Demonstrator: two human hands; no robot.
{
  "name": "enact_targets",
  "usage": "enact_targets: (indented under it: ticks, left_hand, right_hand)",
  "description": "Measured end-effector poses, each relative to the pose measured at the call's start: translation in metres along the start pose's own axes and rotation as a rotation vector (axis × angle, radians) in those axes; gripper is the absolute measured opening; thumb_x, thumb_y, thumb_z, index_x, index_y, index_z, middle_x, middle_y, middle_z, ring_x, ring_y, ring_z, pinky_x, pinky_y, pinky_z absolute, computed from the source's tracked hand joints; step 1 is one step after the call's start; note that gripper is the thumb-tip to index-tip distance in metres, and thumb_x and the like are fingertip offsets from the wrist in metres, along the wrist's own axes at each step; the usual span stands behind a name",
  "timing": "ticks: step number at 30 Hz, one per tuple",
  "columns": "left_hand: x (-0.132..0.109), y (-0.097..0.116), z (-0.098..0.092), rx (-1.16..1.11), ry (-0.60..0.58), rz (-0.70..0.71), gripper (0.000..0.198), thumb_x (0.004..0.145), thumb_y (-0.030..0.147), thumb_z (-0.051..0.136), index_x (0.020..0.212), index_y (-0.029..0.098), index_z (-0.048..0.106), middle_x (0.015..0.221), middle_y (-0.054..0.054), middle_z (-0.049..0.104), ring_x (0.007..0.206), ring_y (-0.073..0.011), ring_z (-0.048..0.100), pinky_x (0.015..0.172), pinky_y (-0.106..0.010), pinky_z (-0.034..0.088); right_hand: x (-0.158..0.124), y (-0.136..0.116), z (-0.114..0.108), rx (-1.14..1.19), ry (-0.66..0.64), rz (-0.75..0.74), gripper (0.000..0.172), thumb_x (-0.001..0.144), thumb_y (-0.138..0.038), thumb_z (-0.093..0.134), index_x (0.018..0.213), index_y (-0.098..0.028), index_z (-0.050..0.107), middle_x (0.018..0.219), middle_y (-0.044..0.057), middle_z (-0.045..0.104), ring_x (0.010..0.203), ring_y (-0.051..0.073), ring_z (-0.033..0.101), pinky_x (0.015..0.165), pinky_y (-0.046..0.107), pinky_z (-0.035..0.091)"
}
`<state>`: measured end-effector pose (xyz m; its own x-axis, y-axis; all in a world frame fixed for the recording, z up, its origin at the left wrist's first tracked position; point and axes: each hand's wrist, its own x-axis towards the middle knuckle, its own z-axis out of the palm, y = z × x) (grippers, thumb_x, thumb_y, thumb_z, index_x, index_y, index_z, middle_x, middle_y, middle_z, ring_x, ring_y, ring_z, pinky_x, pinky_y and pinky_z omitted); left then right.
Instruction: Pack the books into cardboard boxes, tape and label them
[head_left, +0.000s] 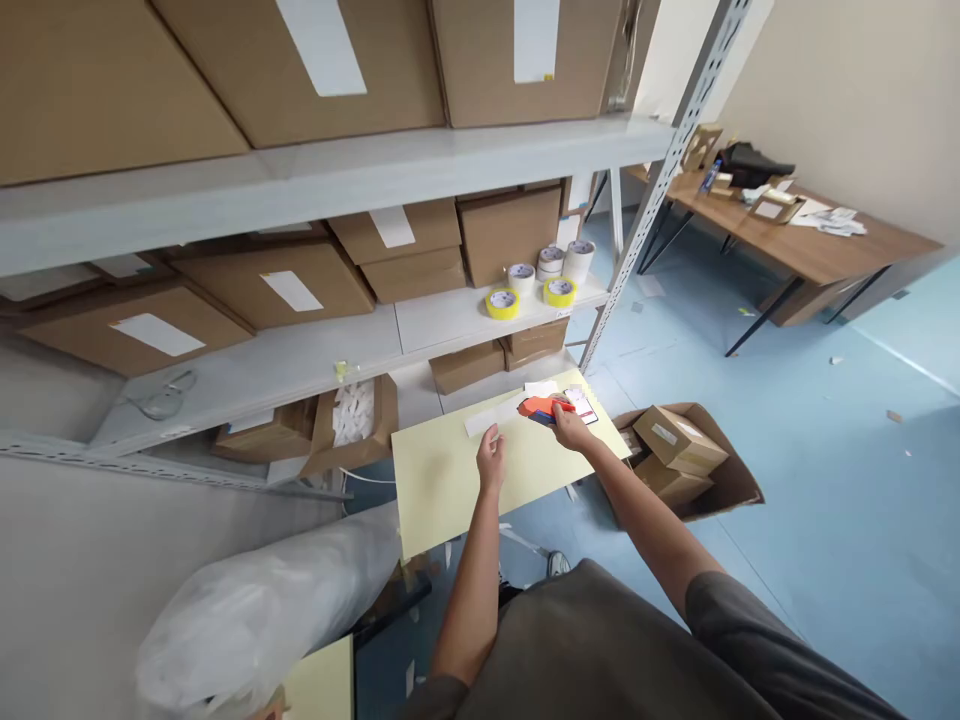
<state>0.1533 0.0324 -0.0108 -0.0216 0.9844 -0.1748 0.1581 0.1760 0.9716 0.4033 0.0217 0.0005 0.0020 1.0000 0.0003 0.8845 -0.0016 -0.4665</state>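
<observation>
My right hand (pixel 573 426) is closed around an orange and blue hand-held tool, which looks like a tape dispenser (pixel 538 407), above the pale yellow tabletop (pixel 442 480). My left hand (pixel 491 460) hovers over the same surface, fingers apart and slightly curled, holding nothing that I can see. Just beyond its fingertips lies a white paper strip (pixel 491 415), its right end passing behind the tool. Partly behind my right hand is a dark-edged flat item (pixel 586 408) with a white face, and a small white paper (pixel 540 388) lies at the back edge.
Shelving (pixel 337 355) with cardboard boxes stands in front, with yellow tape rolls (pixel 502 303) and white rolls (pixel 579 262) on it. An open carton (pixel 742 490) holding smaller boxes sits on the floor at right. A bubble-wrap roll (pixel 277 590) lies at lower left. A brown desk (pixel 840 245) stands farther right.
</observation>
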Motion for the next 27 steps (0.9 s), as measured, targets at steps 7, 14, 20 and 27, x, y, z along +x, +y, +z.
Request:
enact_targets:
  ticks: [7, 14, 20, 27]
  left_hand:
    - [0.036, 0.087, -0.039, -0.077, -0.105, 0.213, 0.044, 0.096, 0.051, 0.069, 0.13, 0.022, 0.075, 0.138, -0.014, 0.073, 0.127, -0.0278, 0.068, 0.112, -0.045, 0.053]
    - [0.05, 0.136, -0.078, -0.079, -0.418, 0.333, 0.037, 0.092, 0.05, 0.075, 0.111, 0.02, 0.084, 0.118, -0.012, 0.081, 0.11, -0.0292, 0.076, 0.103, -0.045, 0.059]
    - [0.044, 0.147, -0.102, -0.017, -0.281, 0.418, 0.03, 0.096, 0.048, 0.07, 0.099, 0.022, 0.085, 0.099, -0.009, 0.083, 0.098, -0.028, 0.077, 0.098, -0.042, 0.06]
    - [0.036, 0.154, -0.13, 0.049, 0.016, 0.462, 0.034, 0.103, 0.049, 0.058, 0.108, 0.025, 0.081, 0.113, -0.01, 0.08, 0.112, -0.0283, 0.073, 0.11, -0.044, 0.054]
  right_hand:
    - [-0.011, -0.07, -0.072, -0.073, 0.045, -0.058, 0.051, 0.098, -0.048, 0.067, 0.135, -0.015, 0.054, 0.128, 0.024, 0.073, 0.108, 0.036, 0.071, 0.09, 0.042, 0.053]
    - [-0.015, -0.129, -0.099, -0.059, 0.075, -0.092, 0.063, 0.091, -0.06, 0.075, 0.138, -0.019, 0.064, 0.125, 0.019, 0.077, 0.104, 0.037, 0.076, 0.087, 0.039, 0.053]
    - [-0.007, -0.169, -0.107, -0.036, 0.097, -0.07, 0.051, 0.094, -0.067, 0.068, 0.118, -0.023, 0.073, 0.091, 0.011, 0.08, 0.083, 0.031, 0.075, 0.071, 0.032, 0.046]
    - [0.005, -0.197, -0.106, 0.003, 0.133, -0.045, 0.051, 0.092, -0.074, 0.065, 0.099, -0.024, 0.071, 0.076, 0.006, 0.074, 0.069, 0.026, 0.068, 0.063, 0.03, 0.039]
